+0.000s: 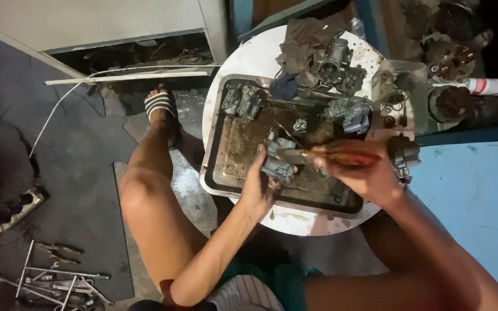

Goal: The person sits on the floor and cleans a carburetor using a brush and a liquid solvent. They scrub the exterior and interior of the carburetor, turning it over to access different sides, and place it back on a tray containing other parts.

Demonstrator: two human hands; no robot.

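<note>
White round table [260,57] carries a grimy metal tray [217,167] (carburetors lie scattered about). Over the tray, the left hand [259,187] grips a grey carburetor [278,158]; the right hand [364,173] is closed around a red-handled screwdriver [347,157] touching it.

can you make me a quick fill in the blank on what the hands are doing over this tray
1. The left hand steadies a grey carburetor over the metal ____.
2. The right hand grips a screwdriver with a ____ handle.
3. The tray rests on a round ____ table.
4. Loose tools lie on the ____ beside the person's left leg.

Missing words: tray; red; white; floor
</note>
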